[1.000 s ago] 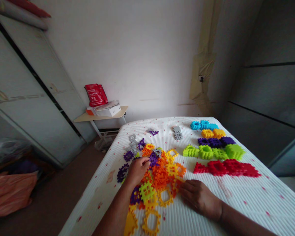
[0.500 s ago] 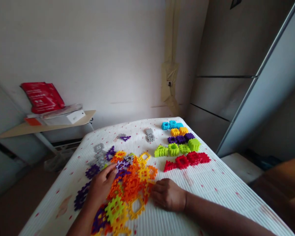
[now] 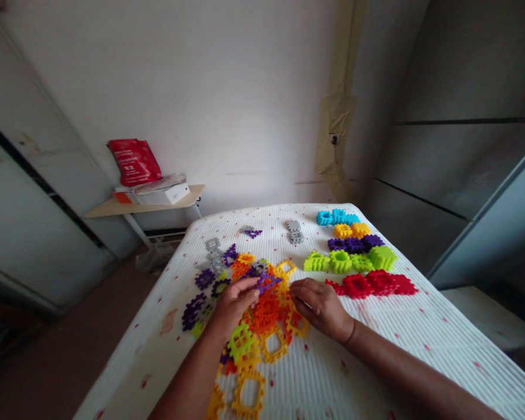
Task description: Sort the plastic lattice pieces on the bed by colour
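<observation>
My left hand (image 3: 236, 303) is closed in a pinch on a purple triangular building piece (image 3: 268, 282), held over a mixed pile of toothed plastic pieces. Just across from it, my right hand (image 3: 321, 306) has its fingers curled together at the pile's right side; anything inside them is hidden. Orange pieces (image 3: 265, 315) lie in the middle of the pile. A yellow square frame (image 3: 284, 345) and a lime green window piece (image 3: 241, 341) are at its near side. Dark purple pieces (image 3: 194, 311) lie left of my left hand.
Sorted rows stand at the right: red (image 3: 382, 283), lime green (image 3: 340, 261), purple (image 3: 354, 244), yellow (image 3: 343, 231) and blue (image 3: 325, 218). Grey pieces (image 3: 294, 231) sit farther back. A side table (image 3: 109, 209) with a red bag (image 3: 135, 163) stands beyond the covered surface.
The view has turned left. My left hand has lifted the purple triangular piece from the pile, and my right hand has moved forward, closer to it, its fist loosened.
</observation>
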`<state>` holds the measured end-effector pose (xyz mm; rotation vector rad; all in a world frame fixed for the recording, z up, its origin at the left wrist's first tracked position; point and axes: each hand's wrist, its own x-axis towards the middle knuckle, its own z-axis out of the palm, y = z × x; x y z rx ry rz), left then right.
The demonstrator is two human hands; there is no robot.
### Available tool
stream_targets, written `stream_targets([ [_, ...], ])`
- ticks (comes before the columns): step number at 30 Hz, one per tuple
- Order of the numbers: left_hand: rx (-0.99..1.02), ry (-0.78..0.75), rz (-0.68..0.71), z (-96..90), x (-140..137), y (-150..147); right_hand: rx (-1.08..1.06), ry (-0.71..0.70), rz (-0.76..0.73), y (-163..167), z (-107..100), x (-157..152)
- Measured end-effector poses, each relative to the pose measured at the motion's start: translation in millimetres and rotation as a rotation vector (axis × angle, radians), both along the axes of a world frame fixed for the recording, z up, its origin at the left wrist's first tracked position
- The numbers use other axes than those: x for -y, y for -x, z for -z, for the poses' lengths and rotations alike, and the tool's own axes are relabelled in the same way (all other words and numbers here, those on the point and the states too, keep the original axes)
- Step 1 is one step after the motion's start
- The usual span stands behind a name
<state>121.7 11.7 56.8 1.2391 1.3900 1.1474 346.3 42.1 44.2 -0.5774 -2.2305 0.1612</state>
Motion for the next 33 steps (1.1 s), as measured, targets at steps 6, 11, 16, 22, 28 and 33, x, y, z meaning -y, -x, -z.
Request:
stream_targets([
  [6, -0.035, 0.084, 0.100, -1.6, 2.5, -6.1, 0.086, -0.030, 0.079, 14.8, -3.8, 3.2],
  [11, -0.046, 0.105, 0.193, 2.2, 2.6, -12.4, 0.192, -0.017, 0.097, 21.0, -6.6, 6.1],
  [16, -0.006, 0.118, 0.197, 0.4, 4.0, -14.6, 0.273, 0.055, 0.081, 21.8, -18.4, 2.6],
  [22, 0.021, 0.137, 0.190, -4.9, 7.8, -19.7, 0.425, 0.109, 0.010, 23.5, -40.8, -2.4],
  [28, 0.060, 0.068, 0.149, -6.4, 7.8, -18.9, 0.576, 0.019, -0.014, 16.8, -61.8, -20.8],
  [33, 0.082, -0.011, 0.095, -6.7, 4.2, -7.3, 0.701, 0.084, 0.393, -21.9, -100.1, -91.7],
])
